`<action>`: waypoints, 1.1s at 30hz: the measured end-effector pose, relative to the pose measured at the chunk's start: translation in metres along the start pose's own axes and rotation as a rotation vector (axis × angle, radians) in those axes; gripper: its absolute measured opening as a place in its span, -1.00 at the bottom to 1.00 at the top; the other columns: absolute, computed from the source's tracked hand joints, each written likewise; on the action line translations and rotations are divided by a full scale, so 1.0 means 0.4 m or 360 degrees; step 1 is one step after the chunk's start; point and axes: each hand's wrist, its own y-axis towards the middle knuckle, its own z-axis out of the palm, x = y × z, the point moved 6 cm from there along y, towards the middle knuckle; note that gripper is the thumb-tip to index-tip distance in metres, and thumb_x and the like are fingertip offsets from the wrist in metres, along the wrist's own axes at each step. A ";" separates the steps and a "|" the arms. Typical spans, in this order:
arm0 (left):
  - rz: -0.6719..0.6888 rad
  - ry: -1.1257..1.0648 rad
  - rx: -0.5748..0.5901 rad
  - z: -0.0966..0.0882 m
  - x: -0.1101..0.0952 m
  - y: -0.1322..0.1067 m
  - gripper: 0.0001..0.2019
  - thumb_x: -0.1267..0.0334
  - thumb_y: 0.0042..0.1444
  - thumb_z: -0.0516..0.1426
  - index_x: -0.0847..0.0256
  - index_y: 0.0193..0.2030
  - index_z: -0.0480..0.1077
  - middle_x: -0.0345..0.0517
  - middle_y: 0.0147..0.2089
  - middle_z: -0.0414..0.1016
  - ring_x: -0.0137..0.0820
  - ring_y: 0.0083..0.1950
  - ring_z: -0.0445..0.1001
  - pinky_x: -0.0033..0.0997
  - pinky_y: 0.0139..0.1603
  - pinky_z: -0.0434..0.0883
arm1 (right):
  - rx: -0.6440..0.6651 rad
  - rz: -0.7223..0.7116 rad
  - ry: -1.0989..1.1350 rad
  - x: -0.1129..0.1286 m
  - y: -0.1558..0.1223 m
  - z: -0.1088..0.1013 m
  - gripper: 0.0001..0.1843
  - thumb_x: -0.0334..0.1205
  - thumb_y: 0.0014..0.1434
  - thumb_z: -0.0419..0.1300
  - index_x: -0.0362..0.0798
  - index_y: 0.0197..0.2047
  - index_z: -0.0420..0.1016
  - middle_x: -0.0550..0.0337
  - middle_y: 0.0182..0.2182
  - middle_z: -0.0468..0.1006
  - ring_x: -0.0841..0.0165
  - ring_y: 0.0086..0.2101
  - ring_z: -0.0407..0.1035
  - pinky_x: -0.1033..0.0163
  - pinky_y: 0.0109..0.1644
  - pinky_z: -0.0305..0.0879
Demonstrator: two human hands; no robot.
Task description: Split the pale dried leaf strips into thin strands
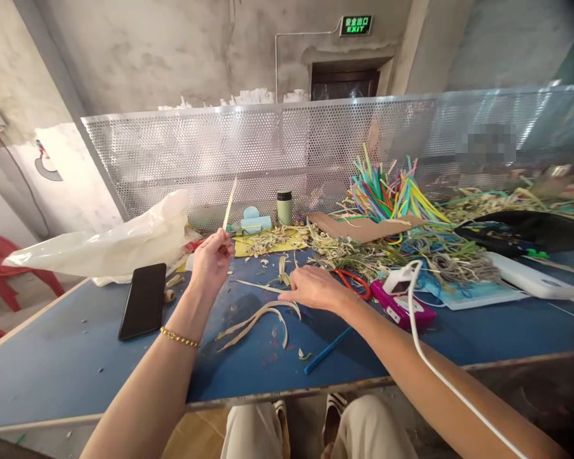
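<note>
My left hand [213,255] is raised above the blue table, its fingers pinched on a pale, flat dried plant strip [230,207] that points upward. Lower and to the right, my right hand [313,287] is palm down close to the tabletop, fingers curled. A second pale strip [258,286] runs leftward from its thumb and seems gripped there, though the fingertips are partly hidden. Several longer dried strips [261,314] lie curved on the table between my forearms. A blue stick [328,350] rests near my right forearm.
A black phone [142,301] and a plastic bag [119,245] lie left. Behind stand a green bottle [284,208] and a perforated metal screen [210,153]. To the right are colourful strands [392,194], cardboard [363,227], a magenta box [402,307] and a white cable [421,350] crossing my right forearm.
</note>
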 end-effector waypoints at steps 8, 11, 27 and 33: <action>-0.0075 0.0007 0.0037 -0.012 0.011 0.012 -0.79 0.34 -0.17 0.38 0.32 -0.43 0.44 -0.23 -0.51 0.39 -0.61 -0.53 0.30 -0.60 -0.55 0.25 | 0.0122 -0.0039 0.0165 -0.008 -0.003 0.069 -0.87 -0.33 0.11 0.18 -0.04 -0.46 0.51 0.12 -0.43 0.61 0.29 -0.33 0.48 0.32 -0.40 0.07; -0.0086 0.0045 0.0038 -0.009 0.012 0.010 -0.78 0.32 -0.18 0.38 0.33 -0.46 0.43 -0.23 -0.51 0.39 -0.61 -0.54 0.29 -0.58 -0.56 0.25 | 0.0093 -0.0067 0.0185 0.005 -0.014 0.073 -0.86 -0.33 0.09 0.16 -0.04 -0.47 0.50 0.13 -0.48 0.59 0.30 -0.38 0.47 0.31 -0.43 0.06; -0.0067 0.0294 0.0022 -0.006 0.001 -0.006 -0.76 0.24 -0.09 0.33 0.36 -0.40 0.42 -0.18 -0.56 0.41 -0.59 -0.64 0.25 -0.59 -0.67 0.14 | 0.0194 0.0335 0.1454 -0.057 0.014 0.058 -0.71 -0.44 -0.10 0.30 -0.08 -0.70 0.31 0.28 -0.82 0.31 0.50 -0.74 0.15 0.41 -0.68 -0.06; -0.0173 0.0396 -0.0227 -0.034 0.022 -0.016 -0.83 0.30 0.01 0.22 0.27 -0.41 0.27 -0.16 -0.59 0.44 -0.61 -0.74 0.11 -0.59 -0.72 0.00 | -0.0322 0.0587 0.2467 -0.156 0.108 -0.013 -0.77 -0.42 0.11 0.13 -0.08 -0.53 0.19 0.46 -0.74 0.22 0.66 -0.74 -0.02 0.53 -0.66 -0.04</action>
